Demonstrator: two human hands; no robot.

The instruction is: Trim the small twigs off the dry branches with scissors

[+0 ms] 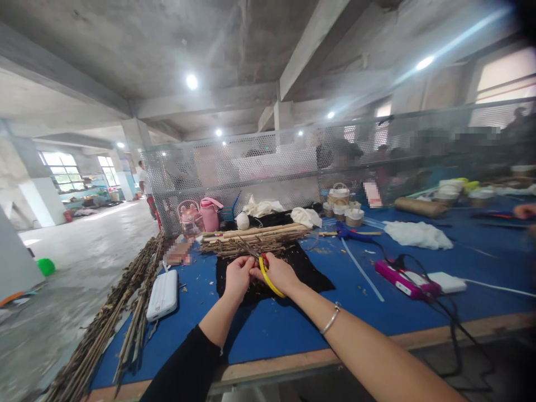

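Note:
My right hand (pixel 281 274) is closed around yellow-handled cutters (pixel 268 277), with a touch of red near the pivot and dark metal jaws pointing up and left. Close beside it, my left hand (pixel 238 277) has its fingers pinched together near the jaws. Whatever lies in that pinch is too small to make out. Both hands are above a black cloth (pixel 312 273) spread on the blue tabletop (pixel 268 335). Just beyond them lies a bundle of thin brown twigs (pixel 226 247), with thicker pale sticks (pixel 268 230) behind it.
Long dry stalks (pixel 113 312) hang over the table's left edge beside a white power bank (pixel 162 295). To the right are a magenta power strip (pixel 406 281) with black cables, a blue glue gun (pixel 354 234) and white cloth (pixel 419 234). A pink bottle (pixel 209 215) stands near the perforated metal screen (pixel 276 167).

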